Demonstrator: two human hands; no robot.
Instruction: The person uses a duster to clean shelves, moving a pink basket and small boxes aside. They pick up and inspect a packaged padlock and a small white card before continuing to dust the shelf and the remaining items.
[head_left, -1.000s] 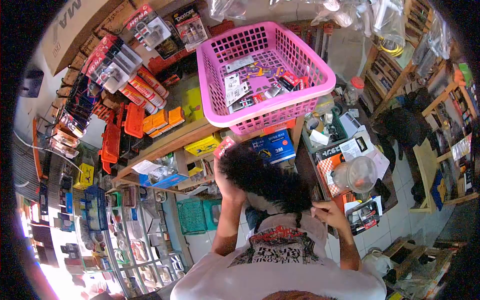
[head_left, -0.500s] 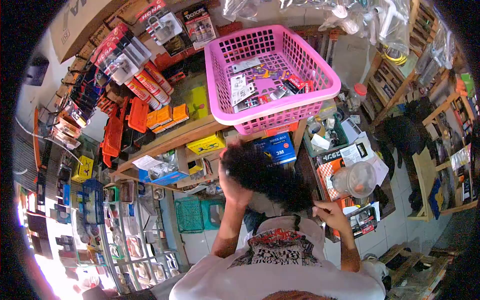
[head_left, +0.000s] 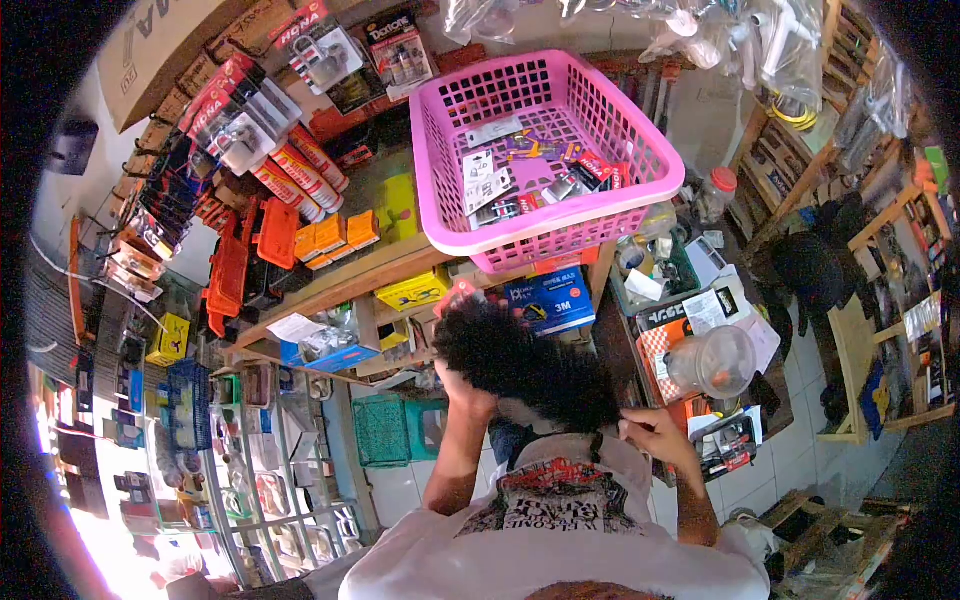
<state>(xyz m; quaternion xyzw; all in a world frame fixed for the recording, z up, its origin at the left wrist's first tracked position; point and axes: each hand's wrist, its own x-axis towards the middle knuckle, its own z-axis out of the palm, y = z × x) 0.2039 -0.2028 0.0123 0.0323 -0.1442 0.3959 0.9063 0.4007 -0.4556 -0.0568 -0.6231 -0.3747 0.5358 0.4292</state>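
Note:
A bushy black duster (head_left: 530, 370) stretches across the middle. At its right end my right hand (head_left: 655, 435) is closed around it with thumb and fingers. My left hand (head_left: 465, 392) is raised at the duster's left side, palm and wrist showing, its fingers mostly hidden behind the bristles. A reddish shape shows just above the duster there, too unclear to name. Above both hands sits a pink basket (head_left: 545, 232) with several carded packs, among them a padlock pack (head_left: 570, 183).
A wooden shelf edge (head_left: 330, 278) runs behind my hands, with a blue 3M box (head_left: 560, 300) and a yellow box (head_left: 413, 288). To the right stands a clear plastic tub (head_left: 722, 362). Carded padlocks (head_left: 325, 58) hang at upper left.
The duster and the fingers behind it have shifted slightly down and left, uncovering more of the blue box. My right hand has moved slightly left.

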